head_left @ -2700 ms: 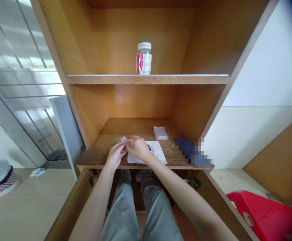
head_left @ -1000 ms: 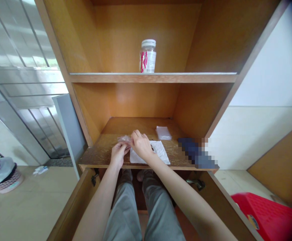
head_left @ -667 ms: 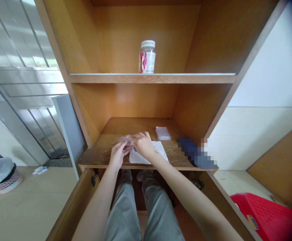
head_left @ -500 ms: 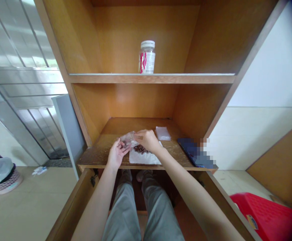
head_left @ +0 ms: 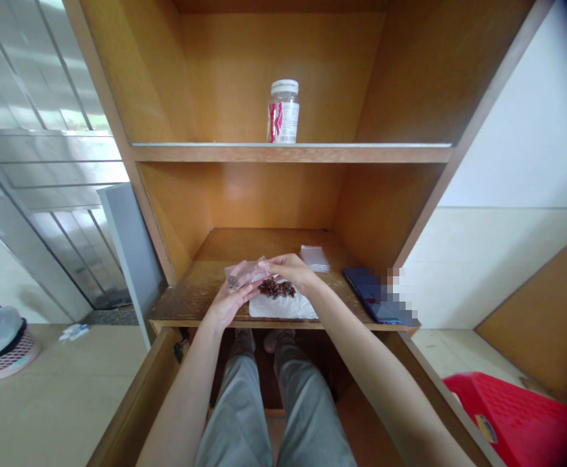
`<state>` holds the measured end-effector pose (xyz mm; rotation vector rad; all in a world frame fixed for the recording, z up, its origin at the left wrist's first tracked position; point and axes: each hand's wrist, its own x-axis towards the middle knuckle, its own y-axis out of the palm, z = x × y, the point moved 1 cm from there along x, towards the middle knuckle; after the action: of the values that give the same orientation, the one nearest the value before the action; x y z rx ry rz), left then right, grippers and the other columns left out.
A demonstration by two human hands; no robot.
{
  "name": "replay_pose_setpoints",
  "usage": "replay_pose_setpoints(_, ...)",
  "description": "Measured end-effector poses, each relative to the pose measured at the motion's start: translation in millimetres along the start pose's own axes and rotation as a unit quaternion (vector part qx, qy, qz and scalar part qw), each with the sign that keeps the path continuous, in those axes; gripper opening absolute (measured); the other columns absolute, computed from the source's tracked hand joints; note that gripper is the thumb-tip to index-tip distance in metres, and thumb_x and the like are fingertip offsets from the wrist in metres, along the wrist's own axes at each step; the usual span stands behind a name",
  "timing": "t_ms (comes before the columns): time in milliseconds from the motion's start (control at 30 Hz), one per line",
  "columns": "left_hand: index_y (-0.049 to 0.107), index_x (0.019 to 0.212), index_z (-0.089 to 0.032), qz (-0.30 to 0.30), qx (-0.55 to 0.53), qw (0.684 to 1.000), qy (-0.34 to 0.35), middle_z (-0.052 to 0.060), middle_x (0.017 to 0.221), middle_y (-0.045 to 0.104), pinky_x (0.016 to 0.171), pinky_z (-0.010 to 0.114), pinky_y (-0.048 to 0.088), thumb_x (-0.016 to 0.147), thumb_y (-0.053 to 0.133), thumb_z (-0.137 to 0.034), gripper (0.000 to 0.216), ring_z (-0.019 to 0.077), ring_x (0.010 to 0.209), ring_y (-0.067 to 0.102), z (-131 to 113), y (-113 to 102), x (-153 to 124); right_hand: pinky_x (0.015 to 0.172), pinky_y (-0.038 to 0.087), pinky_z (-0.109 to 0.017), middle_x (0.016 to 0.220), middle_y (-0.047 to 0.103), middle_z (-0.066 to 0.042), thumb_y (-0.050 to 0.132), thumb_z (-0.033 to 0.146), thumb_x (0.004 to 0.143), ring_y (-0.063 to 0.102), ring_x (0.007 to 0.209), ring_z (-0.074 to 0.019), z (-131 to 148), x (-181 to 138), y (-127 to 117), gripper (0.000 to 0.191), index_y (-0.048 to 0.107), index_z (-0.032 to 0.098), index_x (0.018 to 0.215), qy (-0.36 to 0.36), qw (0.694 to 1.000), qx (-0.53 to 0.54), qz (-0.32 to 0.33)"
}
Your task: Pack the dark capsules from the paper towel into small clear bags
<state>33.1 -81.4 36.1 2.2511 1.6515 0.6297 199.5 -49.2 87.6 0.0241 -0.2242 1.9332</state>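
A small clear plastic bag is held level above the shelf, with a few dark bits at its left end. My left hand supports it from below, fingers wrapped against its underside. The fingers of my right hand pinch the bag's right end. Just under my hands, a pile of small dark brown pieces lies on a white paper sheet. Behind my right hand rests a stack of flat clear plastic bags.
A dark phone lies at the shelf's right front. On the upper shelf stands a white-capped jar. Open cabinet doors flank my legs below. A red plastic stool is at lower right, a pink basket at far left.
The bag has turned flatter and lies more across my left hand. My right hand has shifted slightly right, now pinching the bag's end, and more of the brown pile shows.
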Motion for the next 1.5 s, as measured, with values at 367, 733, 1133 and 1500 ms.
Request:
replay_pose_setpoints(367, 0.040, 0.122, -0.027, 0.044, -0.001, 0.999, 0.003, 0.012, 0.128, 0.045, 0.096, 0.045, 0.033, 0.065, 0.069, -0.022, 0.064, 0.0273, 0.109, 0.052, 1, -2, -2, 0.053, 0.038, -0.021, 0.067, 0.066, -0.005, 0.066, 0.048, 0.059, 0.053, 0.055, -0.0099, -16, 4, 5, 0.038, 0.068, 0.012, 0.073, 0.022, 0.998, 0.043, 0.026)
replay_pose_setpoints(733, 0.050, 0.110, -0.024, -0.007, -0.027, 1.000, 0.013, 0.009, 0.122, 0.052, 0.093, 0.043, 0.038, 0.069, 0.067, -0.027, 0.045, 0.0226, 0.102, 0.056, 6, -6, 3, 0.068, 0.044, -0.027, 0.090, 0.066, -0.009, 0.058, 0.042, 0.067, 0.060, 0.076, -0.0162, -35, 2, -3, 0.035, 0.065, 0.014, 0.087, -0.036, 0.989, 0.060, -0.127)
replay_pose_setpoints(1133, 0.055, 0.104, -0.020, -0.027, -0.008, 1.000, -0.002, 0.007, 0.107, 0.062, 0.092, 0.037, 0.041, 0.068, 0.067, -0.021, 0.038, 0.0194, 0.096, 0.060, 6, -4, 6, 0.091, 0.038, -0.035, 0.129, 0.045, -0.011, 0.017, 0.046, 0.084, 0.045, 0.117, -0.0182, -96, -3, -5, 0.054, 0.042, 0.017, 0.123, -0.011, 0.949, 0.078, -0.305)
replay_pose_setpoints(1500, 0.058, 0.092, -0.015, 0.003, 0.059, 0.997, -0.056, 0.007, 0.095, 0.065, 0.089, 0.037, 0.042, 0.062, 0.070, -0.016, 0.033, 0.0163, 0.084, 0.063, 3, 23, 29, 0.087, 0.041, -0.034, 0.122, 0.051, -0.014, 0.005, 0.050, 0.085, 0.051, 0.110, -0.0190, -106, 1, -8, 0.064, 0.040, 0.015, 0.125, -0.023, 0.959, 0.019, -0.283)
